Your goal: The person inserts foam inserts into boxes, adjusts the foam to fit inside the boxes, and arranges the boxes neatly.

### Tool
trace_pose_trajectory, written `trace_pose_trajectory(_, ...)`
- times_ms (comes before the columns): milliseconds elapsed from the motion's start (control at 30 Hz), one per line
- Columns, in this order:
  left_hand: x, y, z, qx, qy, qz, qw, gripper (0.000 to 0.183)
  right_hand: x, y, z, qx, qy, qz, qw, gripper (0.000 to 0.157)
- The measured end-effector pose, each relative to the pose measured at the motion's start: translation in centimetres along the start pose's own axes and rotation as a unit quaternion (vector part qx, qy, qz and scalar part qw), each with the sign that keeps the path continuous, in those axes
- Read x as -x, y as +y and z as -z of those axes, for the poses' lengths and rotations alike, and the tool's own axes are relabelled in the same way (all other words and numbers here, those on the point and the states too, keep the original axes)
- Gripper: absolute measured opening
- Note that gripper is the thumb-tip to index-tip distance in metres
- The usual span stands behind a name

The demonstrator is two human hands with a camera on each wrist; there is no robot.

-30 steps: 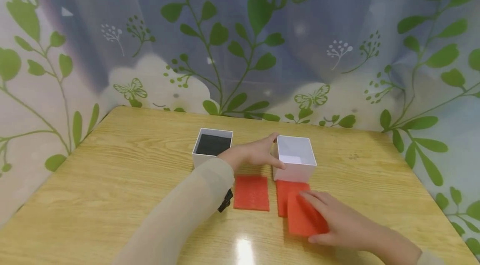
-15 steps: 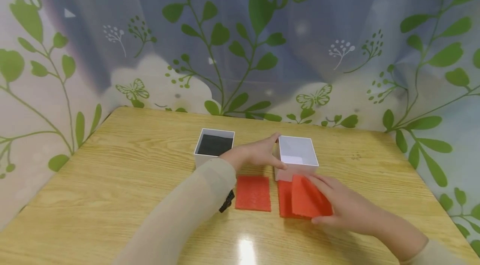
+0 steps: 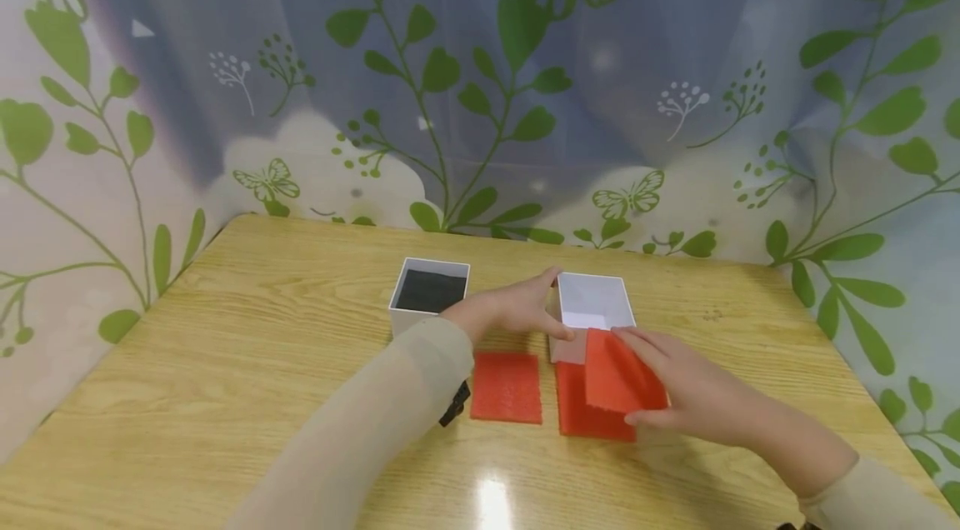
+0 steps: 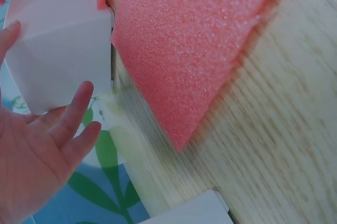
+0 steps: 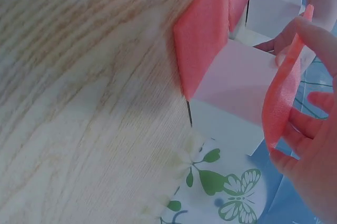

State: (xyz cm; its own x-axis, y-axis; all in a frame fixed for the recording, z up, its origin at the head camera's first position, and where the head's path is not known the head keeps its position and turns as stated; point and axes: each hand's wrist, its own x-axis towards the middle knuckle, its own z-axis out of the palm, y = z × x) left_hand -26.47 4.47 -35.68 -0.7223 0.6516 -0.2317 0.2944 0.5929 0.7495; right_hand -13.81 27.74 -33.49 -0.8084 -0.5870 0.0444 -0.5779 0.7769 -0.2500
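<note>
My left hand (image 3: pixel 517 307) grips the left side of an open white box (image 3: pixel 596 297), thumb at the near wall and fingers toward the back. In the right wrist view, my right hand (image 5: pixel 316 153) pinches a square red foam sheet (image 5: pixel 283 100), which bows between thumb and fingers. The head view has this sheet tilted at the box's near rim, partly covering the front wall. Beneath it a second red foam sheet (image 3: pixel 573 417) lies flat against the box front. The visible part of the box's inside is bare white.
Left of my hand stands another white box (image 3: pixel 397 322) with a black sheet (image 3: pixel 429 290) in it. One more red foam sheet (image 3: pixel 506 388) lies on the wooden table (image 3: pixel 262 330) between my arms. A leaf-patterned curtain (image 3: pixel 480 97) hangs behind the table's back edge.
My right hand has lifted the red foam sheet up and away from me, from above the flat sheet to the box's near rim. The left hand has stayed on the box.
</note>
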Motion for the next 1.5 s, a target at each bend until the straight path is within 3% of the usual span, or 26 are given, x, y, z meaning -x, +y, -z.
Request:
trace_pose_trajectory(900,0.1,0.3,-0.2,0.001,0.006,0.005,1.0,0.108,-2.6,1.3,0.9,0.014,0.008,0.014,1.0,0.089)
trace_pose_trajectory(1100,0.4,0.1,-0.2,0.015,0.006,0.006,0.9999,0.105,-4.2,1.6,1.2,-0.001,0.006,0.021,1.0,0.089)
trace_pose_trajectory(1500,0.0,-0.2,0.0,0.038,-0.004,-0.027,0.9989,0.091,-7.0,2.6,1.9,-0.052,-0.032,-0.018,0.998,0.09)
